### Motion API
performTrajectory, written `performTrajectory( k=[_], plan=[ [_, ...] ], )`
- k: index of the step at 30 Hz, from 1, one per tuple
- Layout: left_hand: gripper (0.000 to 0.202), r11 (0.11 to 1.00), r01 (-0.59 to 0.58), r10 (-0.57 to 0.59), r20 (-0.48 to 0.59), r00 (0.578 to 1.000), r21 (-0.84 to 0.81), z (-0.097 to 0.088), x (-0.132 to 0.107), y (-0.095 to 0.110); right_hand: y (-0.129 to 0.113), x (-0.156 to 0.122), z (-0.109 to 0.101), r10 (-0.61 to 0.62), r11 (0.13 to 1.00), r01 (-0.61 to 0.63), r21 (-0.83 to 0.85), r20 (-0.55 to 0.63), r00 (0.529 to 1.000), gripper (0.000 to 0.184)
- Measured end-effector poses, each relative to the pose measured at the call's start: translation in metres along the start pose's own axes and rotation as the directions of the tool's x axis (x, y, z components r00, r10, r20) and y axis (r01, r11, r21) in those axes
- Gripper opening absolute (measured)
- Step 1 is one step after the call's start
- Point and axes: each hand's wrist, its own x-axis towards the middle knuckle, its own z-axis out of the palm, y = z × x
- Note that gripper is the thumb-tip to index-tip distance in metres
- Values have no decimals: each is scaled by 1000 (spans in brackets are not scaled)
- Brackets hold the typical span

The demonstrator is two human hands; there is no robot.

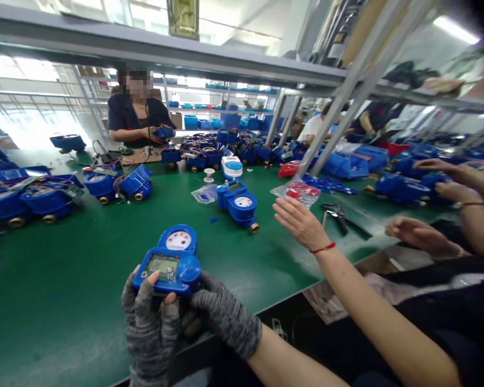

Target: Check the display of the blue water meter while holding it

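Head view: my left hand [149, 317] and right hand [221, 314], gloved, both clasp the blue water meter [170, 262]. It sits at the green table [64, 279] edge.

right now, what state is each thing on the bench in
left hand: gloved, grip closed on held water meter
right hand: gloved, grip closed on the same meter
held water meter: display facing up, lid on
second water meter: standing on green bench, untouched
co-worker's hand: open, holding nothing
pliers: lying flat
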Motion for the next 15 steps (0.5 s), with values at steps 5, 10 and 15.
performTrajectory(
  k=[5,10,15],
  plan=[
    [47,999,-23,23,-1,1000,25,2,-2,4,22,6,19,216,851,-281,443,192,957,59],
    [47,998,-67,67,7,998,7,3,-6,0,13,-1,7,173,859,-267,438,243,954,65],
    [46,1000,-10,10,1,1000,12,5,-5,-4,22,1,9,143,871,-237,430,241,960,70]
  ],
)
